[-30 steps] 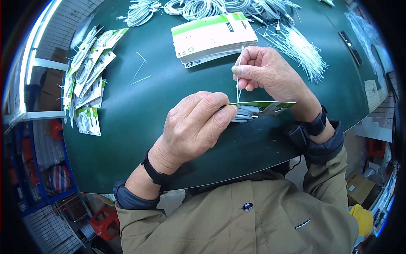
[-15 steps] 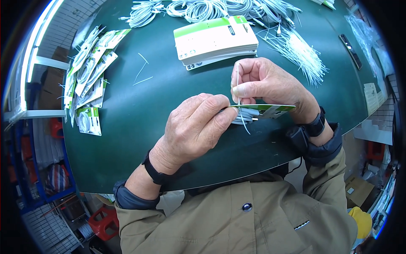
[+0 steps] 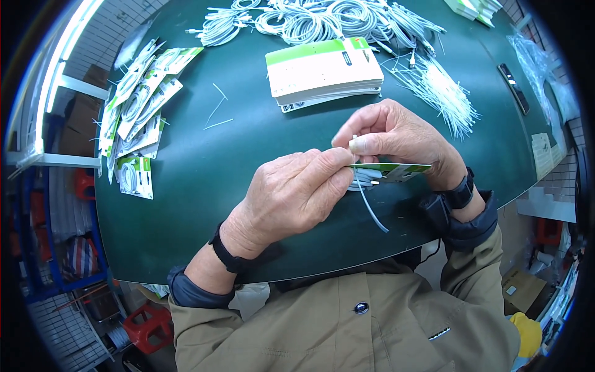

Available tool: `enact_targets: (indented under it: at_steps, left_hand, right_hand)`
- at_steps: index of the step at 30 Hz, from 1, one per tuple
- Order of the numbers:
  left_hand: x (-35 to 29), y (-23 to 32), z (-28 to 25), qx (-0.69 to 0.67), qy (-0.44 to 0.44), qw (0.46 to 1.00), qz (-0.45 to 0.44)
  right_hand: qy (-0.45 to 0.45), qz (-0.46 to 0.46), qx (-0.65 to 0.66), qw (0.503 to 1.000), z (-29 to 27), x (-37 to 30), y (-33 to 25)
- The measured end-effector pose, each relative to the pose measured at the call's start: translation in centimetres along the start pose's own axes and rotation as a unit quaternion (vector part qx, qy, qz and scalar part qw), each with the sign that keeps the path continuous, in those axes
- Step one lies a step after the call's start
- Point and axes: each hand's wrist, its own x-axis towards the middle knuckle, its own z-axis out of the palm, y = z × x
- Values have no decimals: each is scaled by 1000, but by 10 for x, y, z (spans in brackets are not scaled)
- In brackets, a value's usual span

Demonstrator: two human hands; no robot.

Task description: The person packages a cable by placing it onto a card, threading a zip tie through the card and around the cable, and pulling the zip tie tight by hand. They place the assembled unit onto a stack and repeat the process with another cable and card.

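Note:
My left hand (image 3: 291,192) grips a green-and-white packaging card (image 3: 403,170), held nearly edge-on above the table. A grey coiled cable (image 3: 368,178) lies against the card's underside, partly hidden by my left fingers. A white cable tie (image 3: 374,214) passes through the card, its long tail hanging below, towards me. Above the card, my right hand (image 3: 403,142) pinches the tie's upper end between thumb and forefinger, close to my left fingertips.
Ahead stands a stack of cards (image 3: 325,71), with coiled cables (image 3: 347,22) behind it. Loose cable ties (image 3: 437,90) fan out right of the stack, near a dark phone-like device (image 3: 513,90). Carded cables (image 3: 139,102) are heaped at left; a few ties (image 3: 217,108) lie beside them.
My right hand has come down to the card, and much more of the tie's tail now sticks out below it. My left hand still grips the card.

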Motion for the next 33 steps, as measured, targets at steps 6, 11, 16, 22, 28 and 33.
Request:
enact_targets:
  at_steps: [6,11,16,22,28,33]
  left_hand:
    - [2,2,-3,-12,-18,1000,-5]
    - [1,0,-1,-25,-19,999,-15]
    - [-3,-4,3,-40,-5,999,-26]
    - [-2,-1,0,-73,0,995,-62]
    - [-6,2,-1,-128,-21,983,-132]
    - [-10,-3,-1,-184,-41,957,-220]
  right_hand:
    - [27,18,48,998,1,0,-5]
    - [7,-6,-55,998,-3,2,-3]
    - [0,9,6,1000,-2,3,0]
    - [-15,30,33,999,-1,6,-1]
    - [-29,31,17,999,0,6,3]
    - [-20,48,9,999,-4,11,7]
